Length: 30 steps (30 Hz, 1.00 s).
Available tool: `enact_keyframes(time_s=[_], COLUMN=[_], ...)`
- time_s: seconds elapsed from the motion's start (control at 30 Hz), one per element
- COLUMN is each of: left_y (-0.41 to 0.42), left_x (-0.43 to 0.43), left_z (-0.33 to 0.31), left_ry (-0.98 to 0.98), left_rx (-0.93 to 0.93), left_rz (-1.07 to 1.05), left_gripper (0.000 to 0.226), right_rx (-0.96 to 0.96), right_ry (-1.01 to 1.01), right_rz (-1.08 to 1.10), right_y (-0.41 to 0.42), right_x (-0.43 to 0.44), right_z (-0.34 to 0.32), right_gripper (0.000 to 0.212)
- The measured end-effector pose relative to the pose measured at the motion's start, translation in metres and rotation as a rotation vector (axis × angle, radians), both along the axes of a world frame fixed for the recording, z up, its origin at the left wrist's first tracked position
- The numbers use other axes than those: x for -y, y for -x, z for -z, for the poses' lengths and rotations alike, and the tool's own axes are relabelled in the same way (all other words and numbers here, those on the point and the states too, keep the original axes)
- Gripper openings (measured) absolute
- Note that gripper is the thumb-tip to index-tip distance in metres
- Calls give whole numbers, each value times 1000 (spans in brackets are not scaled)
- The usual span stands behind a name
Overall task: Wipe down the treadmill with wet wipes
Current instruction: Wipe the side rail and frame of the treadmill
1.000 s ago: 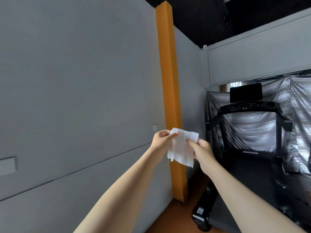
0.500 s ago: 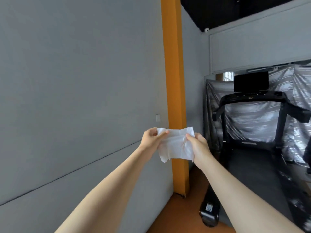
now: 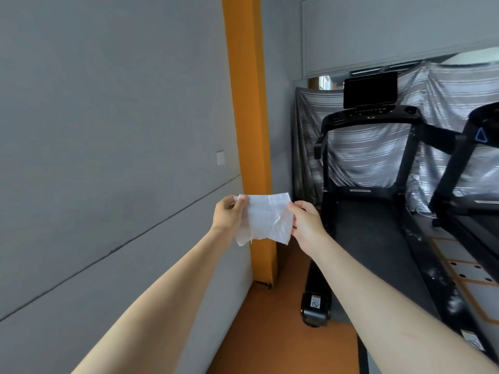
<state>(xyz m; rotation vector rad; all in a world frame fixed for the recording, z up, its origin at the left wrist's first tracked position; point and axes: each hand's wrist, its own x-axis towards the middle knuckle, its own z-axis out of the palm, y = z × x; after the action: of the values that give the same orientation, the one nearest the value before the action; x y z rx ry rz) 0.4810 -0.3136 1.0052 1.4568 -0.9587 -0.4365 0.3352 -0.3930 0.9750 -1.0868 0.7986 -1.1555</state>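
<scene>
A plain grey wall (image 3: 108, 130) fills the left, ending at a tall orange pillar (image 3: 248, 103). In front of the pillar, the left hand (image 3: 228, 215) pinches the upper left corner of a crumpled white wet wipe (image 3: 266, 218), and the right hand (image 3: 306, 225) pinches its right edge, holding it spread in the air between them. Further right stands a black treadmill (image 3: 372, 217) with a dark screen, apart from the wipe, and striped grey sheeting (image 3: 372, 157) hangs behind it.

Soft, even daylight is filling the room; shadows are falling faint. The striped cover (image 3: 364, 157) is glinting mildly. Wide-angle distortion is slightly bowing the orange pillar (image 3: 249, 103).
</scene>
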Motion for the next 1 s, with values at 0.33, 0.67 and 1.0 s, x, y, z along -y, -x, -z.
enact_keyframes(time_s=[0.33,0.67,1.0], left_y=[-60,-164,-286], left_x=[209,368,528], left_z=[-11,-5,4], left_ry=[17,42,115], left_rx=[83,29,70], left_rz=[86,83,180], left_gripper=[34,32,33], right_rx=[64,-200,-191], right_ry=[-23,185,289], right_rz=[-12,35,204], right_y=[-59,-174,-269], right_x=[191,329,472], right_z=[-7,-12,-17], right_gripper=[17,34,8])
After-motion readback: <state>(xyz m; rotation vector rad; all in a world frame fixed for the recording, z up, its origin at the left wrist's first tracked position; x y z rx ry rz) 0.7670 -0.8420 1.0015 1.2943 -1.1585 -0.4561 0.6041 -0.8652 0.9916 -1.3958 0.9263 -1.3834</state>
